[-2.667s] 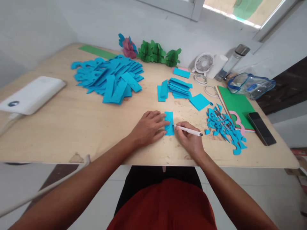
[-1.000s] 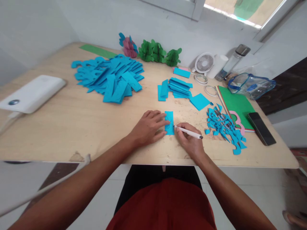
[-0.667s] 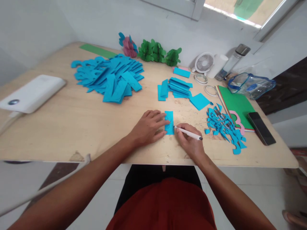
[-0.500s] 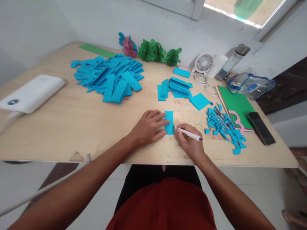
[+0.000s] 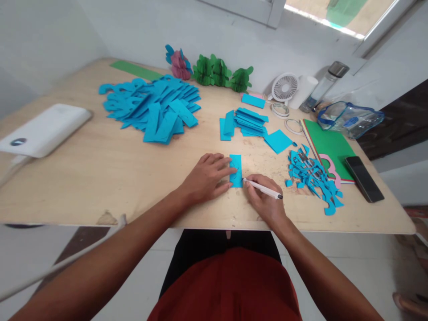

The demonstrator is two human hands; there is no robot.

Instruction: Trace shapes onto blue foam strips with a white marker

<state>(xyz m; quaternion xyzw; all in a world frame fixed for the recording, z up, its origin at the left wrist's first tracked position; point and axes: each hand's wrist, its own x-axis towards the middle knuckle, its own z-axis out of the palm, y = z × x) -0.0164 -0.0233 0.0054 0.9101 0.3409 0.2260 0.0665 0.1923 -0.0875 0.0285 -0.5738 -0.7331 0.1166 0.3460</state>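
Observation:
A small blue paper strip (image 5: 236,170) lies near the front of the wooden table (image 5: 100,169). My left hand (image 5: 207,177) lies flat beside it, fingers spread, fingertips pressing the strip's left edge. My right hand (image 5: 264,200) is closed around a white pen (image 5: 263,189), whose tip touches the strip's lower right edge. A faint drawn outline shows on the strip.
A big heap of cut blue shapes (image 5: 154,109) lies at the back left, a stack of blue strips (image 5: 249,122) behind my hands, blue scraps (image 5: 312,176) to the right. Green paper (image 5: 329,147), a phone (image 5: 364,178), tape rolls (image 5: 293,126), a fan (image 5: 284,88), a bottle (image 5: 324,85), a white device (image 5: 43,131).
The pen tip has crept slightly down along the strip's right edge. My left hand has stayed in place.

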